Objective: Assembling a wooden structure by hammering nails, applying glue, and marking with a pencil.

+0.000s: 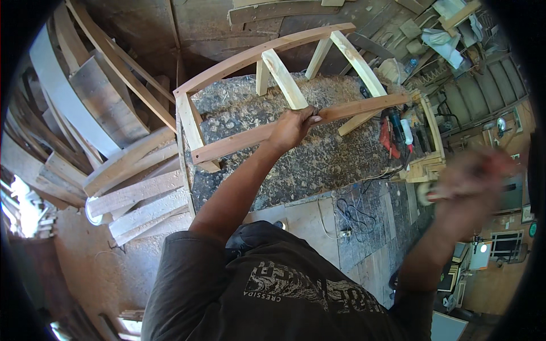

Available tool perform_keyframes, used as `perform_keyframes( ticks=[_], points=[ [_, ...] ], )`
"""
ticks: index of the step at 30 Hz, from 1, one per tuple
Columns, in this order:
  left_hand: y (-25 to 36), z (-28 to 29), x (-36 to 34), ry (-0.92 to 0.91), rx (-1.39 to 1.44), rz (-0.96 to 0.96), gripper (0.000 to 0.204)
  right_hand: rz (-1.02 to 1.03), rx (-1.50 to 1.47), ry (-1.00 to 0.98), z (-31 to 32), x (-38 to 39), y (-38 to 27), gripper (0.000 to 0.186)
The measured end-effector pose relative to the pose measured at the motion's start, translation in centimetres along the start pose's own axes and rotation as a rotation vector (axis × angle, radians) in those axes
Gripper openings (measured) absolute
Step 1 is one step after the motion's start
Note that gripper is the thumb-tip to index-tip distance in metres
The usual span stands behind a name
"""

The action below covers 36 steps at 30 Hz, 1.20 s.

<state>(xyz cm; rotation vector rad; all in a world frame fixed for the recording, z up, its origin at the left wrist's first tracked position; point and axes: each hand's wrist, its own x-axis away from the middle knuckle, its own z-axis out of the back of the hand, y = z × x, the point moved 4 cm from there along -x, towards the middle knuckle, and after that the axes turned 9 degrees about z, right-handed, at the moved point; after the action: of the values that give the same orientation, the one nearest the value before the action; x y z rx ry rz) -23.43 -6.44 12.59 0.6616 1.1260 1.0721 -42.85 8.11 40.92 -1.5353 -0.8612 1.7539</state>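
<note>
My left hand (293, 128) is closed around the reddish front rail (227, 145) of a curved wooden frame, where a pale crosspiece (284, 79) meets it. The frame, with an arched back rail (222, 74) and several crosspieces, rests on a speckled, shaving-strewn bench (273, 170). Raised off the bench at the right, my right hand (466, 182) is smeared by motion, with something reddish at it that I cannot make out; its fingers are unclear. Near the frame's right end lie a blue-and-black power tool (395, 128) and a red object (385, 139).
Curved boards and planks (85, 85) are stacked at the left. Cables (355, 216) lie on the floor beside the bench. Offcuts and cloths (443, 45) clutter the upper right, and a ribbed panel (478, 94) with workshop items fills the right side.
</note>
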Motion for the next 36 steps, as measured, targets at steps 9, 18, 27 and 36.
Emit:
perform_keyframes(
  ticks=[9, 18, 27, 36],
  points=[
    [0.5, -0.7, 0.1, 0.018, 0.014, -0.046, 0.018, -0.377, 1.097, -0.498, -1.8, 6.5, 13.6, 0.033],
    [0.3, -1.5, -0.9, -0.045, -0.070, -0.007, 0.019, 0.262, -0.123, -0.061, 3.4, 0.2, -4.1, 0.036],
    [-0.9, -0.8, -0.8, 0.002, -0.018, -0.023, 0.019, -0.283, 0.909, -0.407, 0.6, 8.1, 13.5, 0.030],
    [-1.8, 6.1, -4.7, 0.487, 0.899, 0.139, 0.029, -0.638, 0.356, 0.258, 9.1, 16.8, 14.7, 0.027]
  ],
)
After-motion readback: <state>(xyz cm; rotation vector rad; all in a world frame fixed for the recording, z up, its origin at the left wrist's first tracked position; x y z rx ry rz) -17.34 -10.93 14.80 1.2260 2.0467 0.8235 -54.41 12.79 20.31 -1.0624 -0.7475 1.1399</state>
